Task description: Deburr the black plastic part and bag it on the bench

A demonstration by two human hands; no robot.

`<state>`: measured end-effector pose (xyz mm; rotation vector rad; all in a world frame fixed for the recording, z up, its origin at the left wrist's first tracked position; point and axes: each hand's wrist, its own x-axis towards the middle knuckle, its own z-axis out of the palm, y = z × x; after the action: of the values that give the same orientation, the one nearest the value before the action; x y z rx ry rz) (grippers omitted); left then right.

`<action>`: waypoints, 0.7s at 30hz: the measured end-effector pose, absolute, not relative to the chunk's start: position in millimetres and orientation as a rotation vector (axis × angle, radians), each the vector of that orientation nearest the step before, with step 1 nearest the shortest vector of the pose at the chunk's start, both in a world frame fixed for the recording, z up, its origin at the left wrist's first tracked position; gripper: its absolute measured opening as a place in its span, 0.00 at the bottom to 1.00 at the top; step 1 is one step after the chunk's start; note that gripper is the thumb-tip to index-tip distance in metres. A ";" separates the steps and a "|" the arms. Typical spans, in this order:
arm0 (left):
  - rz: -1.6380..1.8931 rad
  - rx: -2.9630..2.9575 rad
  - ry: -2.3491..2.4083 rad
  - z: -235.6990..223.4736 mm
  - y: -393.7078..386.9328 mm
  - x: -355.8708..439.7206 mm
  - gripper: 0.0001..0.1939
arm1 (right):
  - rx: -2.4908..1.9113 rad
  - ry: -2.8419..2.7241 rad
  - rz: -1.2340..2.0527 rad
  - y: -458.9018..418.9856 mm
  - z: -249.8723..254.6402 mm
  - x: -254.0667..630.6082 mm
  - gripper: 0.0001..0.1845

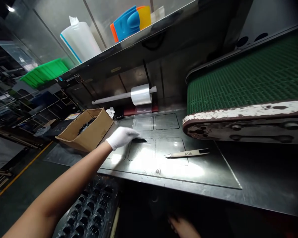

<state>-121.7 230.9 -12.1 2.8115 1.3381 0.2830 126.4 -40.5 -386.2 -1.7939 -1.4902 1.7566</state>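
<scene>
My left hand (123, 137), in a white glove, reaches over the glass sheet (208, 172) on the metal bench. Its fingers are closed on a thin black flat piece (139, 140), whose exact kind I cannot make out. Dark rounded rectangles are outlined under that hand. To its right lies a slim tool with a pale handle (188, 153) marked A06 and a narrow tip. My right hand (180, 225) is low at the bottom edge, below the bench front. It is dark and blurred there, so its fingers do not show clearly.
Left of the glass stands an open cardboard box (99, 127) of small black parts. A film roll (141, 94) hangs on a rod behind. A green conveyor belt (248, 76) juts in at right. Below my left arm is a clear tray (89, 211) with dark cups.
</scene>
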 end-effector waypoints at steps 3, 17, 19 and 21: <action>0.479 2.769 1.488 -4.3 236.9 -125.6 0.21 | -1.766 -1.433 1.844 -41.9 -389.4 124.3 0.20; 0.117 3.035 1.275 -33.8 214.3 -82.1 0.21 | -1.787 -1.374 1.808 -43.9 -383.1 125.4 0.17; 0.140 3.038 1.291 -33.8 200.1 -87.5 0.20 | -1.806 -1.380 1.794 -45.3 -378.9 126.2 0.18; 0.181 3.031 1.298 -34.3 179.5 -94.9 0.18 | -1.816 -1.398 1.777 -46.4 -374.6 127.1 0.18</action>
<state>-94.9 179.5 -34.3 3.0313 1.2982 0.1808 127.1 -46.4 -374.6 -1.8156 -1.3976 1.7768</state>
